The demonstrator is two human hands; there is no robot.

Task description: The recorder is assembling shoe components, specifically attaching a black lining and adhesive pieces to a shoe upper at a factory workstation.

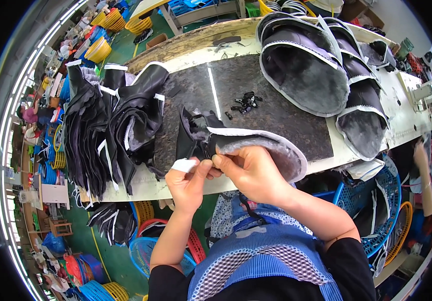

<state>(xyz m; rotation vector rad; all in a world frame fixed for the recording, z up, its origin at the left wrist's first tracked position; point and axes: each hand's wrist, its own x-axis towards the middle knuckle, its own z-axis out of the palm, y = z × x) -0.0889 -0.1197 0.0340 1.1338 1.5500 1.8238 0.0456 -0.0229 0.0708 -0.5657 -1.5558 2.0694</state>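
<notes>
A black boot upper (281,150) with grey fur lining and white-stitched edging lies across the near edge of the workbench. At its near edge, my left hand (188,183) pinches thumb against fingers, with a white wrap around one finger. Close against it, my right hand (253,173) is also closed on the upper, thumb and forefinger together. Whatever small part sits between the fingertips is hidden. Beyond the upper, a small heap of black, shiny zipper-slider-like pieces (248,102) rests on the dark mat (186,85).
Stacked black uppers (85,135) stand left of the mat. Fur-lined uppers (303,78) lie in rows at the right. A blue basket (344,200) sits below the bench's right side, with another blue basket (148,256) below left. Another person's arm (423,170) shows far right.
</notes>
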